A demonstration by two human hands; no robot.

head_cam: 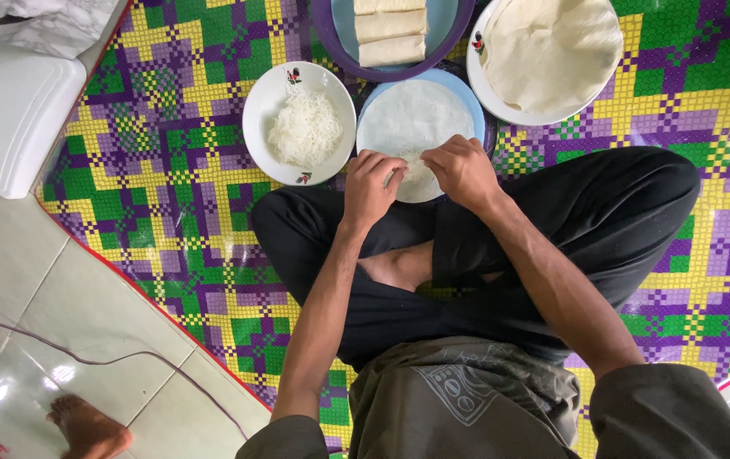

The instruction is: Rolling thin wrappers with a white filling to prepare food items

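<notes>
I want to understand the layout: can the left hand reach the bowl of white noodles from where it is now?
Probably yes. The left hand rests on the near edge of the round wrapper, and the bowl of white noodles stands just beside it on the mat, uncovered, with nothing between them.

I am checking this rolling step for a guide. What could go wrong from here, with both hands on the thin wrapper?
1. The wrapper looks very thin; the left hand and right hand pinch its near edge, so it may tear.
2. That edge hangs past the blue plate toward the lap, so noodle filling could spill out.
3. The noodle bowl stands beside the left hand; an elbow move might knock it.
</notes>
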